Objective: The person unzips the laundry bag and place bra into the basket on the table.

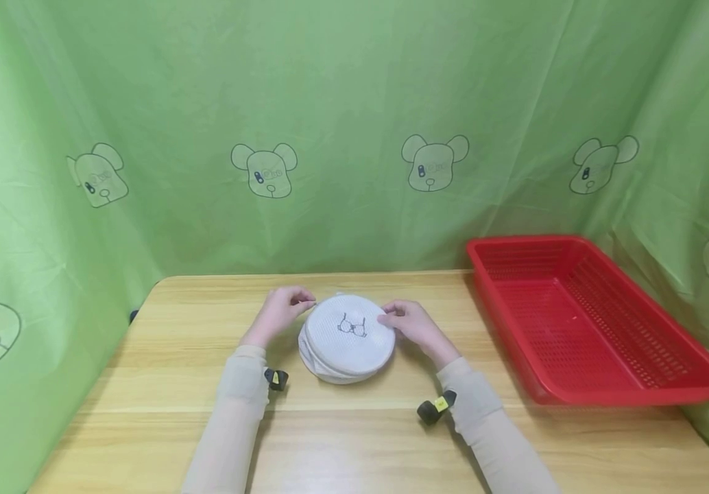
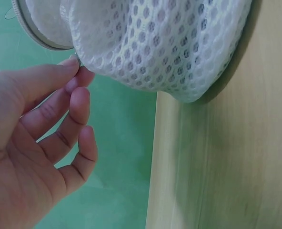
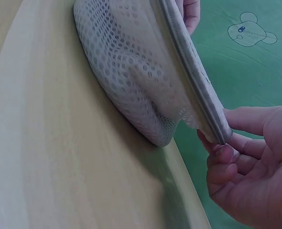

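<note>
A round white mesh laundry bag (image 1: 351, 336) with a bra drawing on its lid sits on the table, a zipper running round its rim. My left hand (image 1: 282, 310) is at its far left edge. In the left wrist view, the thumb and forefinger of that hand (image 2: 48, 119) pinch a small zipper pull at the rim, the other fingers loosely bent. At the right edge, my right hand (image 1: 411, 321) grips the lid's rim, thumb on top and fingers below. The right wrist view has this hand (image 3: 255, 157) on the zippered edge (image 3: 198, 86), with the lid tilted above the soft mesh side (image 3: 122, 71).
A red plastic basket (image 1: 539, 384) stands on the right side of the wooden table (image 1: 330, 446). Green curtains (image 1: 342, 226) with bear-head prints hang behind and at both sides. A black wrist device (image 1: 435, 409) is strapped on the right sleeve.
</note>
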`<state>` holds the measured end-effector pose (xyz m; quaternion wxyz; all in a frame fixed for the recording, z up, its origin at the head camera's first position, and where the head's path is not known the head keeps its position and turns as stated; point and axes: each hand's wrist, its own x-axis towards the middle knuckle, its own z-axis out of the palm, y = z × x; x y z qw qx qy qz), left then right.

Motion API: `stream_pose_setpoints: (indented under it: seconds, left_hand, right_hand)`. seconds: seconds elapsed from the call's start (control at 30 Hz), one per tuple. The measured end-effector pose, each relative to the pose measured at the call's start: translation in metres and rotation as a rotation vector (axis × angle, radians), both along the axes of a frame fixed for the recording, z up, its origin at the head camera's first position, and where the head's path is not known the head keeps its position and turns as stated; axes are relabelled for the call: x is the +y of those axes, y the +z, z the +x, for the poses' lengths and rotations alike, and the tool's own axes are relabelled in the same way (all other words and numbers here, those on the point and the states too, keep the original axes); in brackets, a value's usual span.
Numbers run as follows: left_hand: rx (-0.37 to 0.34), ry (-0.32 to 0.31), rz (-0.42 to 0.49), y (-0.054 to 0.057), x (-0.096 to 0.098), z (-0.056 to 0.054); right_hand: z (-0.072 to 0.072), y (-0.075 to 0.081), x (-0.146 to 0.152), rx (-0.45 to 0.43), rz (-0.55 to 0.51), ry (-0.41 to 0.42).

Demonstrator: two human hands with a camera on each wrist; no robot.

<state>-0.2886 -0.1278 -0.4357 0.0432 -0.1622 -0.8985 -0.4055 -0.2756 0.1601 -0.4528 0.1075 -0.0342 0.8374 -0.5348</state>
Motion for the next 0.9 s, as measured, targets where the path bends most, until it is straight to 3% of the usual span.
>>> stream_pose_setpoints:
  seconds: [0.3, 0.9]
  left_hand:
    - [0.006, -0.016, 0.007, -0.002, 0.0013, -0.0002]
    - [-0.023, -0.046, 0.021, 0.0004, -0.0026, -0.0007]
  right_hand:
    - [0.0011, 0.001, -0.0006, -0.042, -0.017, -0.012]
    - [-0.0002, -0.0029, -0.0013, -0.014, -0.032, -0.043]
